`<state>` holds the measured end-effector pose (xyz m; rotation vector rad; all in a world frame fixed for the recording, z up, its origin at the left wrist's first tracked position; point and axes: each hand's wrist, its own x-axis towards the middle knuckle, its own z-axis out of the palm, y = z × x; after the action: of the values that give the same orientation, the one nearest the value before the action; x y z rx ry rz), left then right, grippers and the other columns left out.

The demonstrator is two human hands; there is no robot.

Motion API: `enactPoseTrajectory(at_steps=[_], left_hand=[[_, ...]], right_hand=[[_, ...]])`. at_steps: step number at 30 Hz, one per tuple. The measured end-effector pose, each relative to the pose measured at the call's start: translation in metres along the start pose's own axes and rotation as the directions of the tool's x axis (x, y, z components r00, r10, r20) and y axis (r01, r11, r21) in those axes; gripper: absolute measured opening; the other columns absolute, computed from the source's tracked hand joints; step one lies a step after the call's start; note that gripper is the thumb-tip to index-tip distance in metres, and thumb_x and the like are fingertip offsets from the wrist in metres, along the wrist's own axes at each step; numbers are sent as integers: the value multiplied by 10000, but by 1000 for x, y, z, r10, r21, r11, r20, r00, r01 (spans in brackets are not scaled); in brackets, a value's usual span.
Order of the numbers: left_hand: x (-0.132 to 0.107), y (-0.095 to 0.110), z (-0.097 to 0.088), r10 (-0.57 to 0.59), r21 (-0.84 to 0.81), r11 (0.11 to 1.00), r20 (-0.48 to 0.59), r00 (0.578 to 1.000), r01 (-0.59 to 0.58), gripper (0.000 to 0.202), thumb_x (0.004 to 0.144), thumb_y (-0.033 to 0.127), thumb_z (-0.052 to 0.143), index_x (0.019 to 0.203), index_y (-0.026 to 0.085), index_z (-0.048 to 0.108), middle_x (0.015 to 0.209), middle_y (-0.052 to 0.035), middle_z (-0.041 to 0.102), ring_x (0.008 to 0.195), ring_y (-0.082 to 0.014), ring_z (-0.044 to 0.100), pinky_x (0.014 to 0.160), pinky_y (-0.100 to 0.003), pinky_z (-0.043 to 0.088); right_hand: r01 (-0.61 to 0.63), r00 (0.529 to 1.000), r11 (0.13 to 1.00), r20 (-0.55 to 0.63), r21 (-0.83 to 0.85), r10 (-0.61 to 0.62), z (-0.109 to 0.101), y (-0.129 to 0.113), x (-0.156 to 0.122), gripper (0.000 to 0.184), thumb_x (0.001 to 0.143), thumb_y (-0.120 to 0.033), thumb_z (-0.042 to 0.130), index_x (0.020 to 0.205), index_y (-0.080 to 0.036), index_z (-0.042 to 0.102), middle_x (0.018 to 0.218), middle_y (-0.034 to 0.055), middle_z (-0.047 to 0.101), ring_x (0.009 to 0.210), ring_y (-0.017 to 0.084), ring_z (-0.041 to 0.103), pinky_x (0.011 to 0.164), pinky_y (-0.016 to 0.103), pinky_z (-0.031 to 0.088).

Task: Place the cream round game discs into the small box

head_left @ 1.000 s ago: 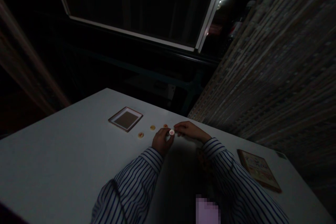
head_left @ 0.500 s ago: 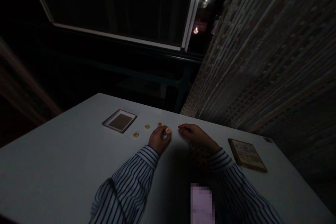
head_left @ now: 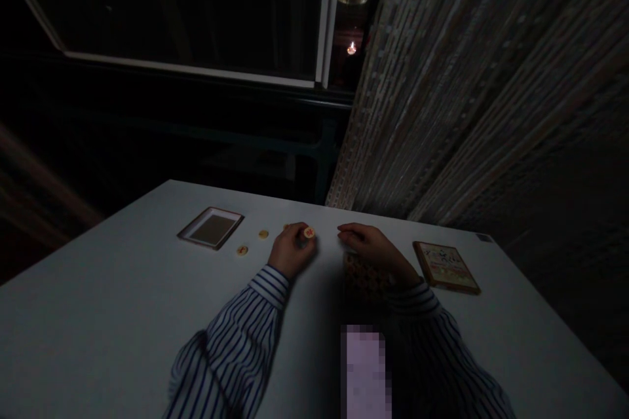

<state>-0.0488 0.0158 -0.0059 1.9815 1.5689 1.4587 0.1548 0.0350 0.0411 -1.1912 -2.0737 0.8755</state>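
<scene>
Between the thumb and fingers of my left hand (head_left: 291,253) is a round Chinese chess piece (head_left: 309,232), its red-marked face showing. Another piece (head_left: 285,227) is partly hidden behind this hand. Left of it, two more pieces, a plain-looking disc (head_left: 263,234) and a red-marked disc (head_left: 242,251), lie flat on the white table (head_left: 122,294). My right hand (head_left: 376,250) hovers with its fingers stretched out to the left, and nothing shows in them. Under it, in shadow, several chess pieces (head_left: 363,278) sit close together, partly covered by the hand and sleeve.
A shallow rectangular box part (head_left: 185,236) lies at the left, hollow side up. To the right lies a flat box lid (head_left: 449,267) with a printed picture. A small dark card (head_left: 483,237) is near the far right edge. A string curtain (head_left: 393,144) hangs behind the table.
The view has shifted slightly, so most things appear further left. My left hand still holds the chess piece. The pieces beneath my right hand now show more clearly.
</scene>
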Motion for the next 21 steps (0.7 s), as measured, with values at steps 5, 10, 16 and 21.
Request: enactPoseTrajectory(at_steps=[5, 10, 16, 21], left_hand=[[8, 14, 0, 18, -16, 1000, 83, 996, -16, 199, 718, 245, 547, 900, 169, 569, 780, -20, 606, 707, -134, 561, 691, -261, 452], [14, 25, 2, 8, -37, 999, 88, 996, -5, 220, 707, 247, 566, 914, 171, 571, 793, -16, 621, 701, -130, 567, 705, -270, 458], [18, 34, 10, 45, -76, 997, 135, 990, -35, 233, 738, 274, 546, 938, 158, 572, 842, -34, 631, 726, -136, 576, 702, -268, 466], [22, 41, 18, 71, -71, 996, 189, 979, -59, 237, 739, 271, 565, 949, 162, 587, 859, -30, 645, 724, -126, 584, 704, -252, 468]], right_hand=[[26, 998, 1000, -53, -13, -27, -10, -1, -9, 326, 799, -355, 505, 1032, -160, 621, 1007, 73, 652, 942, 194, 577, 810, 302, 442], [9, 996, 1000, -86, 18, -7, -14, 2, -13, 299, 790, -332, 519, 1016, -170, 629, 994, 68, 655, 920, 188, 583, 800, 303, 447], [-5, 995, 998, -94, 65, 11, -19, 3, -16, 303, 789, -334, 520, 1020, -166, 621, 958, 62, 663, 859, 168, 595, 764, 285, 455], [-36, 994, 993, -100, 111, 47, -21, 4, -18, 303, 788, -330, 514, 1016, -159, 617, 916, 58, 671, 818, 160, 602, 725, 269, 460]])
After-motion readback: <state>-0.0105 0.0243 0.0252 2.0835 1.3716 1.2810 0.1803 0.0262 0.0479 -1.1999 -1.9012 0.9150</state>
